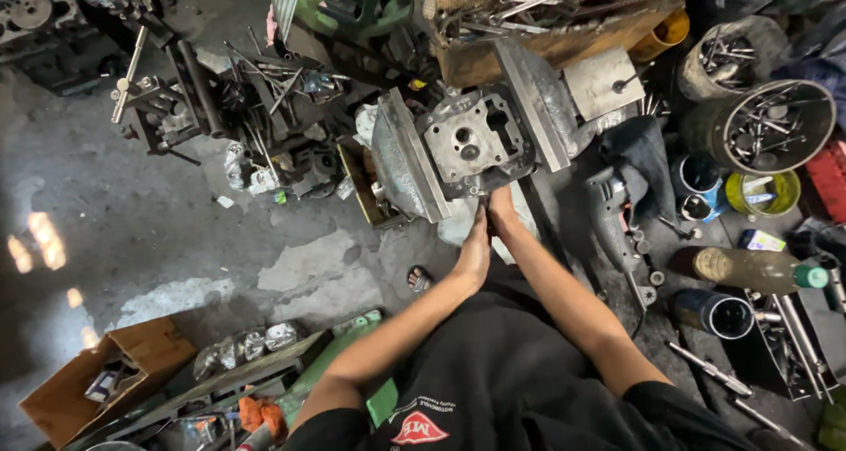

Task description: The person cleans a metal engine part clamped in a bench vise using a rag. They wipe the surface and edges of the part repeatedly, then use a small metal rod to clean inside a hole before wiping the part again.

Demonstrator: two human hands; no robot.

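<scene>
Nearest the camera, a black shirt (520, 389) fills the lower edge, and both bare forearms stretch forward from it. Far left on the concrete floor (132, 204) sits an open cardboard box (97, 380). Further right, the left hand (474, 253) rises edge-on, fingers straight and pressed together, reaching up to the lower edge of the grey engine cylinder head (471, 142). Just beside it, touching, the right hand (502, 211) meets the same edge; whether either hand is actually gripping anything cannot be told, since the fingertips are hidden. That casting sits clamped between two grey metal plates (414, 160), straight ahead of the person. Right of it lie a power drill (612, 213), a round tin of bolts (775, 125) and a green-capped bottle (762, 270).
</scene>
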